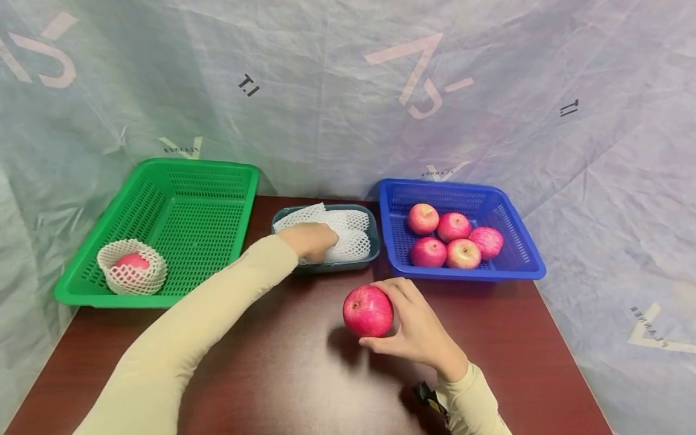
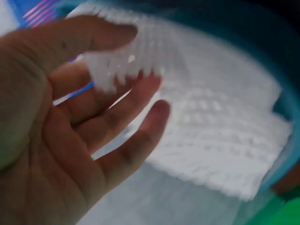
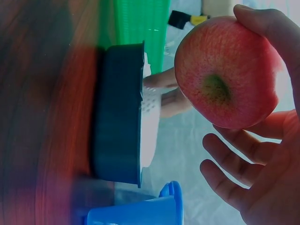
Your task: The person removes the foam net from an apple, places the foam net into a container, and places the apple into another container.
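Note:
My right hand (image 1: 415,323) grips a red apple (image 1: 368,311) above the table, thumb below it and fingers over its far side in the head view. In the right wrist view, the apple (image 3: 225,72) shows its hollow end. My left hand (image 1: 313,240) is at a dark teal tray (image 1: 348,266) of white foam net sleeves (image 1: 350,244). The left wrist view shows a foam net's jagged end (image 2: 105,77) between thumb and index finger; the other fingers (image 2: 150,117) are loosely bent, and the picture is blurred.
A green basket (image 1: 250,199) at the left holds one apple (image 1: 132,261) in a foam net (image 1: 136,284). At the right, a blue basket (image 1: 530,254) holds several bare apples (image 1: 454,228). Behind the brown table (image 1: 304,362) hangs a grey cloth (image 1: 326,121).

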The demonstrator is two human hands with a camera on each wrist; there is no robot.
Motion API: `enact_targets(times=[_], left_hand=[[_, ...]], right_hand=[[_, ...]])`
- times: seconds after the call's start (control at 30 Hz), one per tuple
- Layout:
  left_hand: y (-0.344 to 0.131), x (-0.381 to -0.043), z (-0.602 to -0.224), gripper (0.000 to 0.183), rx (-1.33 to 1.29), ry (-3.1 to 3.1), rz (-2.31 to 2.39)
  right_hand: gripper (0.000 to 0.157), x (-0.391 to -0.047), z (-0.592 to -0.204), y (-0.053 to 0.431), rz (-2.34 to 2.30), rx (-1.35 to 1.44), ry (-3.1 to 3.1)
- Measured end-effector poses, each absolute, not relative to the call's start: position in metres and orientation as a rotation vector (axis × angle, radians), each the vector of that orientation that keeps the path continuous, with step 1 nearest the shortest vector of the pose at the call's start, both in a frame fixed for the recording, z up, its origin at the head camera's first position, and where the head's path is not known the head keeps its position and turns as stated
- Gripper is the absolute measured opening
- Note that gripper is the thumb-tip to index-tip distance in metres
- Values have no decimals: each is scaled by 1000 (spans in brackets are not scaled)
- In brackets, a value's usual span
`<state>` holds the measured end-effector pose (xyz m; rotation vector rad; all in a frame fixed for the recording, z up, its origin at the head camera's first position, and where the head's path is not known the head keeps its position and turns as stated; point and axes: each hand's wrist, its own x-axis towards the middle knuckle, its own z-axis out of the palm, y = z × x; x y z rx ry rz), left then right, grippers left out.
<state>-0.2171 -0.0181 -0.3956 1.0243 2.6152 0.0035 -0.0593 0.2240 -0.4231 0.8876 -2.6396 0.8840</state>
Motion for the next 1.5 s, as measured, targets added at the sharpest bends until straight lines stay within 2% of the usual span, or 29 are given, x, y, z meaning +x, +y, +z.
enact_targets(times=[0.23, 0.43, 0.53, 0.97, 1.13, 1.3, 1.5], left_hand=[[-59, -169, -361, 14, 1089, 2821, 127], [-97, -110, -356, 19, 1216, 3073, 280], [-106, -91, -356, 18, 1227, 3129, 355], [-122, -70, -366, 20, 1148, 3123, 441], [-127, -62, -364, 22, 1126, 3110, 465], [-137, -50, -365, 23, 1024, 3077, 477], [-145, -41, -368, 22, 948, 3050, 506]], right_hand=[[83, -60, -421, 225, 900, 892, -2614], [82, -59, -421, 224, 910, 872, -2613], [81, -61, -421, 225, 909, 860, -2605], [85, -65, -405, 230, 828, 873, -2591], [83, -97, -375, 254, 652, 830, -2579], [85, -150, -348, 275, 326, 730, -2701], [82, -215, -348, 283, -67, 670, -3014]])
